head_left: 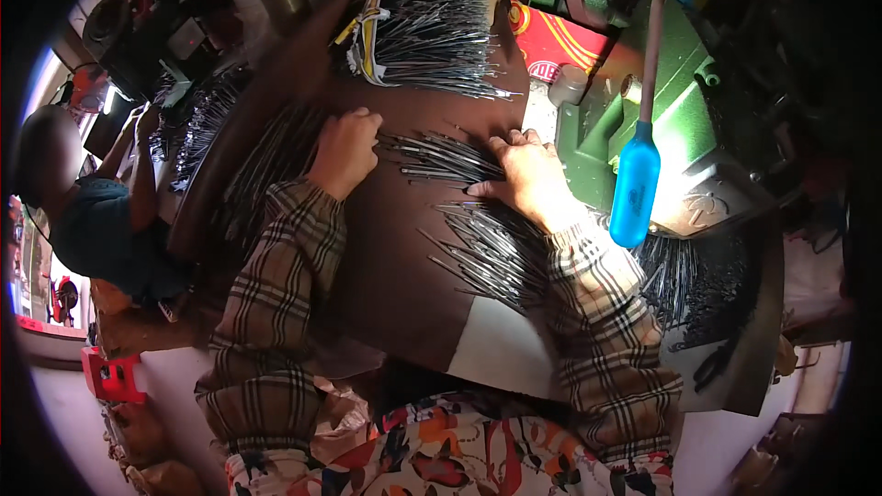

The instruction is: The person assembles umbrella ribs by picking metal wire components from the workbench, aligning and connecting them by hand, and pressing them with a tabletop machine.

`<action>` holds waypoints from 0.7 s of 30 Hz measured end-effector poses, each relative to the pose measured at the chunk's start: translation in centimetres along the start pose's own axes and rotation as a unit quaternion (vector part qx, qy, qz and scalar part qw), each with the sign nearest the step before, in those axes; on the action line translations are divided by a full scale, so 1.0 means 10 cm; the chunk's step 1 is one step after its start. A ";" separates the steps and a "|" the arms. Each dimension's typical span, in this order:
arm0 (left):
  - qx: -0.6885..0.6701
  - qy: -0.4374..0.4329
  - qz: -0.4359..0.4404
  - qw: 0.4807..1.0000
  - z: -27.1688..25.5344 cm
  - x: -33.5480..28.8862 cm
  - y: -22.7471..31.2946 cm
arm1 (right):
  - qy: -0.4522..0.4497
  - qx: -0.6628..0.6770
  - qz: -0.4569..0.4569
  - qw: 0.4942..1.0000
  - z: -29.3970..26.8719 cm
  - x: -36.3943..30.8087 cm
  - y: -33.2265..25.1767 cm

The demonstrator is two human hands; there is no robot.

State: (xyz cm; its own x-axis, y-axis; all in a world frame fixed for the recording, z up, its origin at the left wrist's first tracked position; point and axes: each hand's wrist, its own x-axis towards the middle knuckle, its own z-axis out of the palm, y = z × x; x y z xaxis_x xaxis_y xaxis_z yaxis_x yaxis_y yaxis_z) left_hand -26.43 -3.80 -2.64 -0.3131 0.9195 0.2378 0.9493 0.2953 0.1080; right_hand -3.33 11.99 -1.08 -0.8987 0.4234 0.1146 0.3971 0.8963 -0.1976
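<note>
My right hand (531, 176) is closed over a small sheaf of thin dark metal rods (439, 157), its thumb on the near side and its fingers on the far side. The rods' ends point left, toward my left hand (345, 152). That hand is closed, its fingers curled, and what is inside them is hidden. Left of it, more thin rods (266, 165) lie in shadow on the brown work surface (386, 266). Nearer to me than the right hand is another loose pile of shiny rods (491, 253).
A thick bundle of rods (432, 32) tied with a yellow-white band lies at the back. On the right are a green machine (680, 110), a hanging blue lamp (636, 184), a red box (556, 37) and dark rods (675, 276). Another person (106, 220) works at the left.
</note>
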 end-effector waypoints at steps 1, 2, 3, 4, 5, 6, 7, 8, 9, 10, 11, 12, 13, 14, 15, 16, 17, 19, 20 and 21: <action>-0.020 0.038 -0.036 0.998 -0.01 -0.01 0.04 | 0.040 -0.040 -0.007 0.998 0.02 -0.01 -0.01; -0.040 0.076 -0.073 0.994 -0.04 -0.03 0.07 | 0.041 -0.041 -0.006 0.998 0.02 0.00 -0.03; -0.039 0.075 -0.076 0.994 -0.02 -0.08 0.06 | 0.032 0.002 -0.014 0.999 0.03 0.02 -0.08; -0.029 0.057 -0.105 0.992 -0.01 -0.15 0.03 | 0.023 0.045 -0.022 0.998 0.02 0.06 -0.15; -0.017 0.039 -0.135 0.990 0.00 -0.23 0.01 | 0.018 0.059 -0.023 0.998 0.02 0.12 -0.24; -0.016 0.040 -0.136 0.990 0.00 -0.28 0.01 | 0.019 0.059 -0.025 0.998 0.04 0.18 -0.29; 0.002 0.094 -0.114 0.989 0.01 -0.33 0.02 | 0.036 0.088 -0.051 0.994 0.09 0.28 -0.33; 0.021 0.147 -0.093 0.985 0.03 -0.39 0.01 | 0.053 0.119 -0.078 0.988 0.14 0.38 -0.39; 0.028 0.151 -0.106 0.982 0.02 -0.45 0.01 | 0.075 0.134 -0.097 0.983 0.18 0.47 -0.50; 0.029 0.155 -0.105 0.982 0.00 -0.47 0.05 | 0.078 0.132 -0.099 0.983 0.17 0.56 -0.58; 0.003 0.157 -0.117 0.981 -0.02 -0.49 0.10 | 0.055 0.124 -0.093 0.986 0.17 0.67 -0.65; -0.021 0.156 -0.130 0.979 0.00 -0.51 0.12 | 0.030 0.119 -0.087 0.989 0.22 0.79 -0.73; -0.020 0.157 -0.133 0.978 0.03 -0.53 0.12 | 0.029 0.121 -0.090 0.988 0.32 0.91 -0.80; -0.019 0.155 -0.129 0.979 0.05 -0.55 0.11 | 0.029 0.120 -0.093 0.988 0.41 1.02 -0.86; -0.020 0.153 -0.122 0.981 0.04 -0.54 0.14 | 0.037 0.101 -0.069 0.992 0.45 1.11 -0.91; -0.022 0.152 -0.113 0.982 0.03 -0.53 0.18 | 0.045 0.081 -0.044 0.995 0.50 1.19 -0.92; -0.010 0.156 -0.118 0.981 0.02 -0.58 0.19 | 0.091 0.084 -0.039 0.992 0.53 1.26 -1.05; -0.002 0.165 -0.129 0.978 -0.04 -0.62 0.20 | 0.005 0.047 -0.045 0.998 0.46 1.38 -1.01; -0.014 0.160 -0.131 0.978 0.07 -0.54 0.21 | -0.095 0.004 -0.030 0.995 0.40 1.39 -0.87; -0.020 0.154 -0.152 0.976 -0.02 -0.56 0.23 | -0.082 -0.007 -0.044 0.996 0.30 1.37 -0.87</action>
State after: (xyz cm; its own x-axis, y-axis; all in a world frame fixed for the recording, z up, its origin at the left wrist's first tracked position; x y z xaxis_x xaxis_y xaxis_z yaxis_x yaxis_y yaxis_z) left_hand -22.53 -8.35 -3.54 -0.5807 0.6672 0.4665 0.8106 0.5269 0.2554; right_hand -19.64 9.59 -0.75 -0.9481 0.3165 -0.0298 0.3166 0.9314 -0.1797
